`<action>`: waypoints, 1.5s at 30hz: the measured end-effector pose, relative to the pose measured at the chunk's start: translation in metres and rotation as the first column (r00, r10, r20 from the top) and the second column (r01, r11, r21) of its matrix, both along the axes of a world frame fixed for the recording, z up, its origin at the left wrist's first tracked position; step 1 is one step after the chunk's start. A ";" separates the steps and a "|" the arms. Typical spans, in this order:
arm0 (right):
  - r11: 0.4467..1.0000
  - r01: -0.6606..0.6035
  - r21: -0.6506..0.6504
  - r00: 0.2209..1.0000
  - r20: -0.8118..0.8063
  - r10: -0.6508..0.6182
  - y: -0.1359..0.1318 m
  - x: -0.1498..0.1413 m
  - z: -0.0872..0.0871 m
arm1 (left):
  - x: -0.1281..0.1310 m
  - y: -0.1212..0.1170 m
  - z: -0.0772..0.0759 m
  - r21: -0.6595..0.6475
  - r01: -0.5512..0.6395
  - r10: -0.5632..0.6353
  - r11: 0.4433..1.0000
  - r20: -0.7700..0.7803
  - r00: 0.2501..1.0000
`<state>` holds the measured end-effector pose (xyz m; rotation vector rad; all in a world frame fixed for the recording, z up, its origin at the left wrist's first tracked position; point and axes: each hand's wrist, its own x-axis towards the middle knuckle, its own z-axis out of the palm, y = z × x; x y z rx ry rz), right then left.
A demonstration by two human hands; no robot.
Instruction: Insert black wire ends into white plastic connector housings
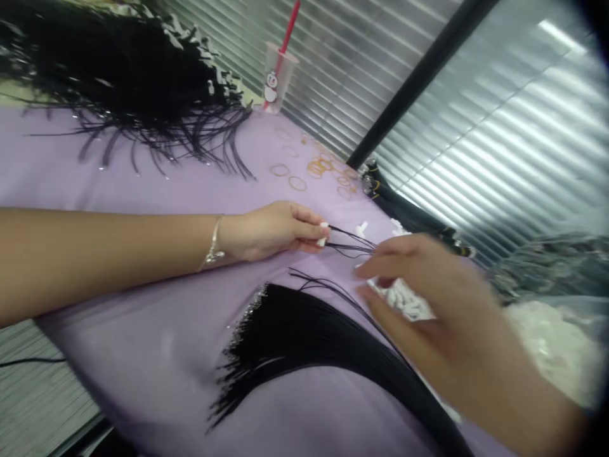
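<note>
Left hand (276, 231) pinches small white connector (323, 234) above tabletop. Thin black wires (352, 236) run from it toward right hand, long axis roughly left to right; left hand nearer connector. Right hand (442, 304) blurred, fingers curved; cannot tell whether gripping. Black wire bundle (323, 336) curves on near side. Purple cloth (190, 362) beneath; slatted blinds (476, 139) beyond.

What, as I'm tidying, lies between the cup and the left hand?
In the head view, a few thin rings lie on the purple surface between the cup and the left hand.
</note>
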<state>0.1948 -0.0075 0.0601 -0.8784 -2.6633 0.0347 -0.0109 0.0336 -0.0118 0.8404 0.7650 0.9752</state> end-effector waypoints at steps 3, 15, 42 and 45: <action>0.946 -0.011 -0.324 0.996 0.078 0.038 -0.005 -0.037 -0.027 | 0.001 0.001 -0.002 0.002 0.016 -0.016 1.000 0.016 1.000; 0.653 0.021 -0.757 0.988 -0.085 -0.130 -0.004 -0.027 -0.025 | 0.004 -0.006 0.001 0.101 0.015 0.009 0.995 -0.237 0.971; 0.845 0.215 -0.490 0.867 -0.302 -0.396 0.001 0.003 -0.035 | 0.008 -0.043 0.015 0.170 0.136 -0.055 0.976 -0.412 0.909; 0.847 0.220 -0.484 0.874 -0.288 -0.391 0.001 0.003 -0.036 | 0.011 -0.043 0.016 0.164 0.114 -0.034 0.980 -0.428 0.903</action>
